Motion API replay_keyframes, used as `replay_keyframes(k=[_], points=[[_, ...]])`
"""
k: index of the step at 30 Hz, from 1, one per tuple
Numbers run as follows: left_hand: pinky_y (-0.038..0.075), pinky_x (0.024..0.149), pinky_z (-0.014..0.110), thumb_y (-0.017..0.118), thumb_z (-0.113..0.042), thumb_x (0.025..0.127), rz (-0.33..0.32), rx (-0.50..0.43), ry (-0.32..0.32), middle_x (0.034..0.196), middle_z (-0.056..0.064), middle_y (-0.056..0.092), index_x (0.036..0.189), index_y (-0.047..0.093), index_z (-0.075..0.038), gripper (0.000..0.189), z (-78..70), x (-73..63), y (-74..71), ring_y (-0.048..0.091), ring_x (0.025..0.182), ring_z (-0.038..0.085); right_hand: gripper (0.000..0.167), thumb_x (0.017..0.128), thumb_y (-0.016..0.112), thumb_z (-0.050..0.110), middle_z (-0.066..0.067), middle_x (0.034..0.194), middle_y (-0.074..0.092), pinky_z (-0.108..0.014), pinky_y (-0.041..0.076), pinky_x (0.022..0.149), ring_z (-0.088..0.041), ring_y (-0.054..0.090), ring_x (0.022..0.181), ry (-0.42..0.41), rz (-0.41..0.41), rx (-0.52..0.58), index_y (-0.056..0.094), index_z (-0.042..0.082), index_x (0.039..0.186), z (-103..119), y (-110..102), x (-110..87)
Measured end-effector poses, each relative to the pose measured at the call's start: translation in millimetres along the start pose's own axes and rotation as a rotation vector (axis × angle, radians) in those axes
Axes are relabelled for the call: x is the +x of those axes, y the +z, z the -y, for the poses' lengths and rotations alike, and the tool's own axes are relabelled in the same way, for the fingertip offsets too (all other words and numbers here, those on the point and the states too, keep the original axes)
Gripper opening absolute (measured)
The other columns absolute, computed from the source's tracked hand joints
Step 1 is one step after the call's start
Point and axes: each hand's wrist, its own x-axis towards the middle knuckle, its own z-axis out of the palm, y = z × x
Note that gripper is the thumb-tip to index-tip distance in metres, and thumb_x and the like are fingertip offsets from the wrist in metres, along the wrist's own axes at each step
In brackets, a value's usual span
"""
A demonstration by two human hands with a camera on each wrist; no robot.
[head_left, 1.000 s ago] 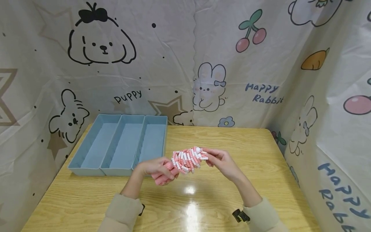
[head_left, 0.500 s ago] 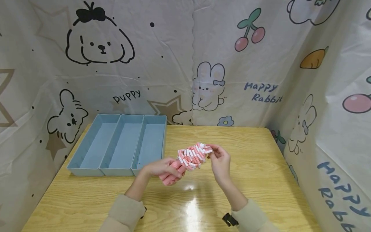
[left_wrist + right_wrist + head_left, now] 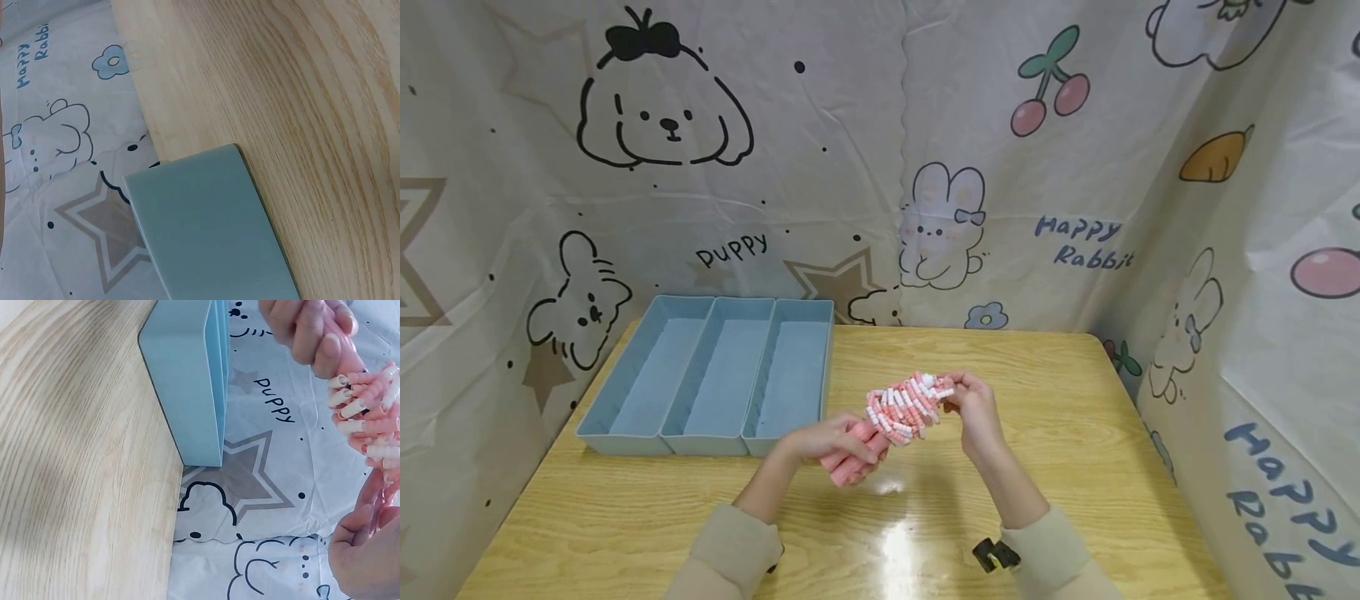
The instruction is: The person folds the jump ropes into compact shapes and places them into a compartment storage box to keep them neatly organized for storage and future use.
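A bundled jump rope (image 3: 904, 408) with pink and white beads hangs above the table, its pink handles at the left end. My left hand (image 3: 835, 442) grips the handles. With thumb and fingers, my right hand (image 3: 976, 410) pinches the beaded end on the right. In the right wrist view the beaded rope (image 3: 369, 419) stretches between my left hand (image 3: 309, 331) above and my right hand (image 3: 369, 550) below. Neither the rope nor the left hand's grip is seen in the left wrist view.
A blue tray (image 3: 703, 446) with three long compartments stands at the back left of the wooden table (image 3: 1037, 467). Its side wall (image 3: 206, 219) fills the lower part of the left wrist view. Printed cloth (image 3: 850, 125) hangs behind and along both sides.
Both hands and the jump rope have shifted a little to the right. My right hand has turned more upright at the beaded end; the grip on the handles stays.
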Motion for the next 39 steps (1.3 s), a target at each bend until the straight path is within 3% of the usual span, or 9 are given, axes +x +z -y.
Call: replay_keyframes(k=[8, 15, 18, 21, 24, 26, 34, 39], points=[[0.048, 0.051, 0.024, 0.053, -0.004, 0.082, -0.003, 0.03, 0.009, 0.067, 0.004, 0.058, 0.087, 0.054, -0.001, 0.006, 3.1, -0.9, -1.4, 0.055, 0.054, 0.012, 0.029, 0.081, 0.041, -0.01, 0.004, 0.068, 0.06, -0.021, 0.044, 0.06, -0.006, 0.053, 0.055, 0.17, 0.125, 0.142, 0.06, 0.01, 0.072, -0.9, -7.4, 3.7], [0.048, 0.051, 0.022, 0.05, -0.003, 0.085, -0.003, -0.008, 0.06, 0.069, 0.004, 0.057, 0.088, 0.051, 0.004, 0.007, 9.7, -2.9, -4.4, 0.055, 0.054, 0.012, 0.023, 0.094, 0.04, 0.004, 0.003, 0.075, 0.064, -0.023, 0.046, 0.064, -0.009, 0.06, 0.069, 0.199, 0.228, 0.203, 0.061, 0.012, 0.091, -2.1, -8.5, 3.9], [0.048, 0.051, 0.023, 0.05, -0.003, 0.085, -0.027, -0.016, 0.056, 0.069, 0.003, 0.057, 0.088, 0.052, 0.002, 0.006, 12.4, -4.4, -5.5, 0.055, 0.054, 0.012, 0.022, 0.095, 0.042, 0.011, 0.002, 0.081, 0.066, -0.024, 0.049, 0.067, -0.01, 0.062, 0.072, 0.207, 0.237, 0.216, 0.063, 0.014, 0.093, -2.9, -8.1, 4.1], [0.048, 0.051, 0.024, 0.051, -0.003, 0.085, -0.05, -0.028, 0.05, 0.069, 0.004, 0.057, 0.089, 0.053, -0.003, 0.005, 13.9, -5.8, -6.6, 0.055, 0.054, 0.012, 0.022, 0.095, 0.046, 0.017, 0.001, 0.084, 0.065, -0.024, 0.05, 0.068, -0.01, 0.063, 0.074, 0.188, 0.224, 0.199, 0.063, 0.007, 0.106, -4.2, -5.6, 4.1], [0.048, 0.05, 0.025, 0.051, -0.004, 0.085, -0.083, -0.046, 0.046, 0.069, 0.004, 0.057, 0.089, 0.054, -0.004, 0.006, 14.4, -8.2, -7.8, 0.055, 0.054, 0.012, 0.037, 0.095, 0.048, 0.023, 0.001, 0.087, 0.065, -0.024, 0.051, 0.068, -0.01, 0.063, 0.075, 0.132, 0.181, 0.147, 0.053, -0.002, 0.121, -7.0, -0.1, 3.8], [0.048, 0.05, 0.025, 0.049, -0.003, 0.086, -0.11, -0.055, 0.05, 0.069, 0.004, 0.057, 0.089, 0.055, -0.005, 0.007, 14.0, -10.1, -9.0, 0.055, 0.054, 0.012, 0.041, 0.094, 0.049, 0.023, -0.001, 0.088, 0.066, -0.024, 0.051, 0.069, -0.01, 0.063, 0.075, 0.075, 0.145, 0.1, 0.05, -0.007, 0.123, -10.3, 4.6, 3.6], [0.049, 0.053, 0.023, 0.041, 0.006, 0.085, -0.211, -0.103, 0.147, 0.071, 0.004, 0.057, 0.087, 0.055, -0.004, 0.017, 0.1, -24.5, -11.9, 0.056, 0.056, 0.012, 0.026, 0.093, 0.053, 0.017, -0.019, 0.098, 0.064, -0.021, 0.047, 0.069, -0.021, 0.061, 0.081, -0.224, -0.017, -0.216, 0.059, -0.005, 0.107, -34.5, 24.3, 12.5], [0.049, 0.053, 0.026, 0.037, 0.005, 0.088, -0.256, -0.129, 0.174, 0.073, 0.004, 0.057, 0.089, 0.054, -0.004, 0.019, -8.7, -35.7, -17.7, 0.055, 0.055, 0.013, 0.018, 0.089, 0.058, 0.013, -0.015, 0.091, 0.064, -0.021, 0.046, 0.064, -0.019, 0.059, 0.077, -0.386, -0.083, -0.34, 0.062, -0.001, 0.1, -46.5, 34.1, 20.0]])
